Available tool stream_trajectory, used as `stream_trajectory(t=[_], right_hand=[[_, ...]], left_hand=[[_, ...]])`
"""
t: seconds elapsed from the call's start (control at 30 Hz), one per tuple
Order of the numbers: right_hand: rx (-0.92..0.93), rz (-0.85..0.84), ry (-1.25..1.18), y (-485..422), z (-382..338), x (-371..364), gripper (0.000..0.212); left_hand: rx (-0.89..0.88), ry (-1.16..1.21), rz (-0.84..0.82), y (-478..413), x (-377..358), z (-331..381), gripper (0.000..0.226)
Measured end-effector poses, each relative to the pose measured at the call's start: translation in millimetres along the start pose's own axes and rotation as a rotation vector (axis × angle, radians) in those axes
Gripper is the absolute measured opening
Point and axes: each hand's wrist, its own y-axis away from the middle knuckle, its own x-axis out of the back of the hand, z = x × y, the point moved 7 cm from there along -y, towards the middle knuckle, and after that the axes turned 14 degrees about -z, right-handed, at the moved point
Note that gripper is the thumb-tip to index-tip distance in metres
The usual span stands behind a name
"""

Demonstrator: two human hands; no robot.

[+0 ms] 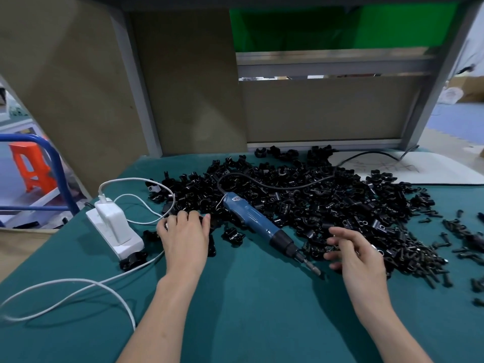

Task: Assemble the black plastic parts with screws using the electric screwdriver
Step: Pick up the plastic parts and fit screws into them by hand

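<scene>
A blue electric screwdriver [258, 222] lies untouched on the green table cover, its bit pointing to the lower right and its black cable looping back over a big heap of black plastic parts [327, 197]. My left hand [184, 235] lies palm down on a few black parts at the heap's left edge, fingers curled over them; what is under the palm is hidden. To the right of the screwdriver's tip, my right hand [357, 254] hovers with fingers spread and loosely bent, above black screws [416, 258] at the heap's near right side.
A white power strip [115, 230] with a white charger and cables sits left of my left hand. More loose black screws [468, 242] lie at the far right. Brown boards and a metal frame close off the back. A white sheet [408, 166] lies at the back right.
</scene>
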Motion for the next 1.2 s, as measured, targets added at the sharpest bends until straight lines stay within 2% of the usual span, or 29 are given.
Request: stream_trajectory(t=[0.13,0.23,0.27,0.33,0.37,0.43,0.53,0.63,0.7,0.77,0.83,0.9,1.0,1.1,1.2], right_hand=[[0.063,-0.022,-0.050,2,-10,-1,0.031],[0.065,-0.166,-0.226,5,-16,-12,0.024],[0.019,-0.262,-0.342,7,-17,-22,0.024],[-0.149,-0.464,-0.521,14,-15,-45,0.046],[-0.217,-0.550,-0.553,19,-14,-54,0.052],[-0.267,-0.620,-0.531,25,-12,-58,0.050],[-0.227,-0.478,-0.572,17,-11,-43,0.041],[-0.175,-0.366,-0.689,6,-8,-30,0.045],[-0.160,-0.361,-0.687,3,-5,-30,0.046],[-0.152,-0.370,-0.652,3,-3,-34,0.044],[-0.132,-0.379,-0.619,4,-3,-38,0.041],[-0.110,-0.393,-0.582,6,-4,-40,0.040],[-0.086,-0.418,-0.481,8,-8,-40,0.038],[-0.072,-0.409,-0.452,8,-10,-39,0.029],[-0.065,-0.379,-0.477,7,-10,-38,0.032]], left_hand=[[-0.154,0.185,0.366,12,36,16,0.037],[-0.379,0.328,0.575,39,66,47,0.039],[-0.483,0.354,0.603,53,72,64,0.036],[-0.728,0.346,0.585,83,68,104,0.028],[-0.830,0.316,0.558,95,61,121,0.026],[-0.923,0.283,0.496,109,46,140,0.032],[-0.847,0.399,0.349,99,34,136,0.041],[-0.689,0.669,0.120,84,25,120,0.043],[-0.557,0.850,-0.026,76,17,112,0.041],[-0.413,1.064,-0.146,70,10,106,0.029],[-0.310,1.379,-0.254,68,5,105,0.018],[-0.190,1.671,-0.360,70,-5,109,0.022],[-0.026,1.966,-0.507,80,-19,119,0.030],[0.022,2.141,-0.680,87,-27,128,0.025],[0.011,2.164,-0.768,87,-27,130,0.026]])
